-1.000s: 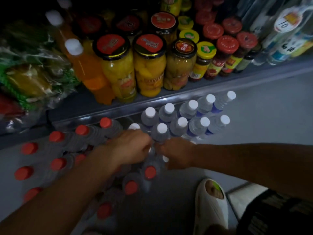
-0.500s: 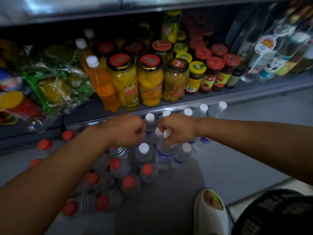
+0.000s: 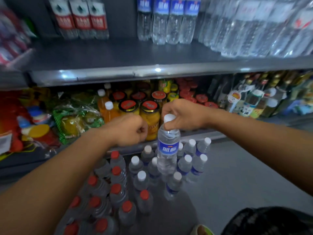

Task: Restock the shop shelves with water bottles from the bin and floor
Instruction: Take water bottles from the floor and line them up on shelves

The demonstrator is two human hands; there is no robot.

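Note:
My right hand (image 3: 184, 116) grips the white cap and neck of a blue-labelled water bottle (image 3: 167, 150), which hangs upright above the floor. Beneath it stand several white-capped water bottles (image 3: 186, 165), with several red-capped bottles (image 3: 116, 189) to their left. My left hand (image 3: 130, 129) is curled into a fist just left of the held bottle, and nothing shows in it. Above, the upper shelf (image 3: 118, 55) carries blue-labelled water bottles (image 3: 167, 19) at the back centre and red-labelled bottles (image 3: 81, 17) at the back left.
The lower shelf holds jars of yellow fruit (image 3: 149, 114), orange drink bottles (image 3: 108, 111), bagged goods (image 3: 76, 119) and glass bottles (image 3: 250, 102) at right. Large clear bottles (image 3: 262, 28) fill the upper shelf's right side. Grey floor (image 3: 237, 175) lies to the right.
My right hand has lifted a blue-labelled bottle from the floor cluster up to lower-shelf height. My left hand rose too, without a bottle. The view tilted up, so the upper shelf now shows.

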